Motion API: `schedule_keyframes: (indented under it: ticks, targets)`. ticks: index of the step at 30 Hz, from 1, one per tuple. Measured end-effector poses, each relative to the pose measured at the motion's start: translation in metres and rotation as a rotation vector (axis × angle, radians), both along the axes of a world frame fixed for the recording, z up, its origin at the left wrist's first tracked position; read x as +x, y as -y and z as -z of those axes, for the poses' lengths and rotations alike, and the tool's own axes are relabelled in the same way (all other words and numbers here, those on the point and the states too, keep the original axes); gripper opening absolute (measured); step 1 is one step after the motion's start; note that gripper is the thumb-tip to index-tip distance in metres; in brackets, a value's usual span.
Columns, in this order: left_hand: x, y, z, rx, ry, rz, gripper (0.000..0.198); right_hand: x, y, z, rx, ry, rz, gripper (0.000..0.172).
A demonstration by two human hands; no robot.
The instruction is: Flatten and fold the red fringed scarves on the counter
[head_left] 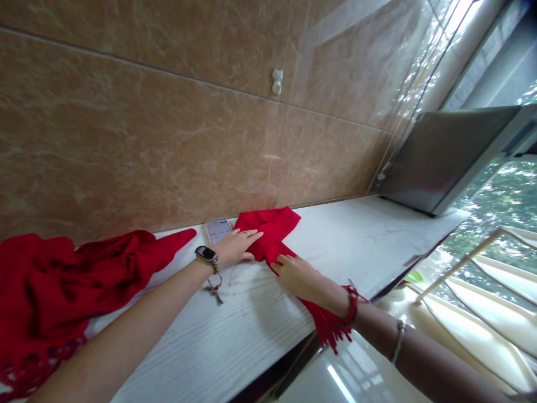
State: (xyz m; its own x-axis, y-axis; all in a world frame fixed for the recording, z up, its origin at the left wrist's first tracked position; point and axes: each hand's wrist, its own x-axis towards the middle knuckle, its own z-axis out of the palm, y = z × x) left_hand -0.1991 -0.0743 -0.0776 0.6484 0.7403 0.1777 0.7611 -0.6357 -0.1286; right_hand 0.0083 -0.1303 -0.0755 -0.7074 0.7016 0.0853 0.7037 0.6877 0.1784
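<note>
A red fringed scarf (272,232) lies partly folded on the white countertop (356,240). My left hand (237,246), with a watch on the wrist, rests flat on the scarf's left part, fingers stretched out. My right hand (296,274) presses down on the scarf nearer the counter's front edge, fingers flat on the cloth. The scarf's fringed end (331,330) hangs over the edge under my right wrist. A second heap of red fringed cloth (62,291) lies bunched at the left.
A phone (218,229) lies against the brown tiled wall (168,123) just behind my left hand. A grey open window sash (444,157) stands at the counter's far right end. A small white hook (277,81) is on the wall.
</note>
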Motion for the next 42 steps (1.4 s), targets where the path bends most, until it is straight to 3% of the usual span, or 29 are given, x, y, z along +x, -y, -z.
schedule_keyframes:
  ticks: [3,7,12,16,19,29,35,37,42]
  targets:
    - [0.003,0.003,-0.005,0.029,0.024,0.009,0.057,0.011,-0.031,-0.008,-0.040,-0.034,-0.034,0.025]
    - [0.025,0.023,-0.007,0.209,-0.026,0.206,0.020,0.022,-0.090,-0.016,0.037,-0.161,0.014,0.027]
    - [0.041,0.032,0.006,0.353,-0.143,0.284,0.011,0.023,-0.132,0.010,0.012,-0.128,-0.140,0.047]
    - [0.039,0.027,0.014,0.423,-0.177,0.293,0.014,0.024,-0.143,0.033,0.001,-0.089,-0.202,0.058]
    - [0.036,0.028,0.015,0.444,-0.184,0.296,0.016,0.027,-0.149,0.040,0.003,-0.065,-0.215,0.061]
    - [0.025,0.041,0.020,0.460,-0.109,0.262,0.019,0.036,-0.158,0.047,0.052,-0.037,-0.177,0.061]
    - [0.021,0.047,0.019,0.275,-0.033,0.224,0.018,0.035,-0.156,0.043,0.042,-0.030,-0.168,0.060]
    - [0.020,0.048,0.018,0.237,0.070,0.158,0.022,0.031,-0.155,0.034,0.032,-0.033,-0.173,0.060]
    - [0.026,0.046,0.028,0.195,0.178,-0.186,0.046,0.011,-0.153,0.014,0.059,-0.087,-0.161,0.051]
